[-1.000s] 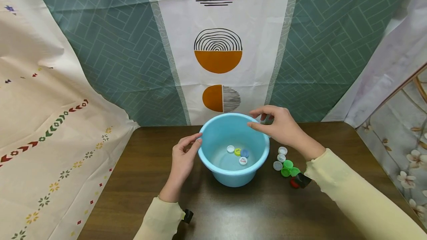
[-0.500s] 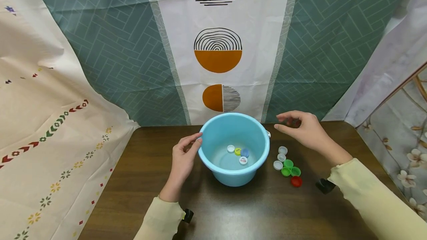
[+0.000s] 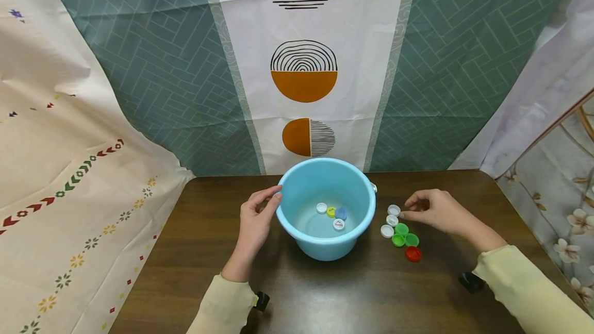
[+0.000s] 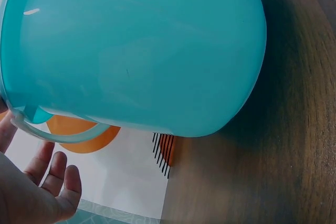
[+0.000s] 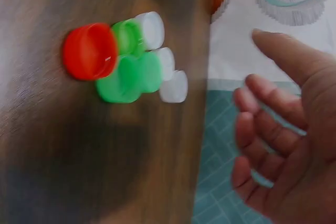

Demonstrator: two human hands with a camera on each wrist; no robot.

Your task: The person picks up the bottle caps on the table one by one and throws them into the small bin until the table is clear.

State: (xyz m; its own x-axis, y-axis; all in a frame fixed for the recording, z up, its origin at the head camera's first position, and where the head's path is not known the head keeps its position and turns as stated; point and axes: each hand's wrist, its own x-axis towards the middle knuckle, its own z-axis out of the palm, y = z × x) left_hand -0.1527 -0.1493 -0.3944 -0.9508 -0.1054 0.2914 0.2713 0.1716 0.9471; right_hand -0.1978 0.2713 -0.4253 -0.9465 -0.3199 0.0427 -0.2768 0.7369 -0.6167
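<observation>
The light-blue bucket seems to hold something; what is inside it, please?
Inside the light-blue bucket I can see a white bottle cap, a yellow cap, a blue cap and a printed white cap. The near rim hides whatever may lie against the wall below it.

The left hand pinches a blue bucket holding four caps. The right hand is just beside seven loose caps on the brown surface.

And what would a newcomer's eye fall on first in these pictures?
Probably the light-blue bucket in the middle of the head view, with four caps inside. Next, perhaps, the red cap to its right, beside green caps. Behind, orange shapes mark the hanging cloth.
</observation>
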